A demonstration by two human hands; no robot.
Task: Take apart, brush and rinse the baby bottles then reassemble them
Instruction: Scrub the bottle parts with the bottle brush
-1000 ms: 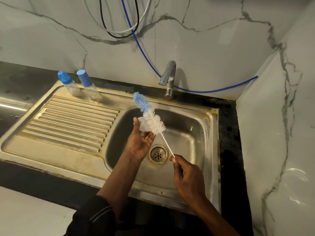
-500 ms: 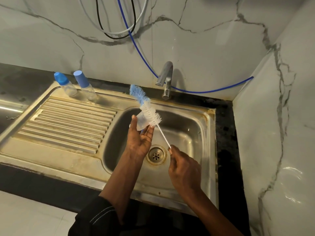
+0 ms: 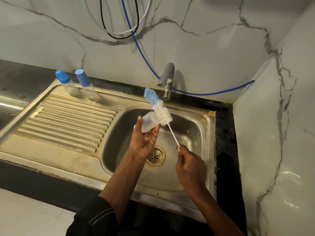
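Over the steel sink basin point(image 3: 190, 133), my left hand point(image 3: 144, 140) holds a clear bottle part point(image 3: 148, 122) between thumb and fingers, lying sideways. My right hand point(image 3: 190, 166) pinches the thin white handle of a bottle brush point(image 3: 162, 111). The brush's white and blue bristles lie against the clear part's outer side and reach up past it toward the tap. Two capped baby bottles, one with a blue cap point(image 3: 65, 82) and one with a lighter blue cap point(image 3: 85, 83), stand upright at the back left of the drainboard.
A chrome tap point(image 3: 167, 80) stands behind the basin; no water is visible from it. The drain point(image 3: 155, 155) sits below my hands. A ribbed drainboard point(image 3: 68, 121) lies to the left. A blue hose point(image 3: 196, 92) and cables hang on the marble wall, which closes the right side.
The clear part has turned in my left hand and now shows more fully, lying sideways. The brush has shifted slightly along it. The bottles on the drainboard have not moved.
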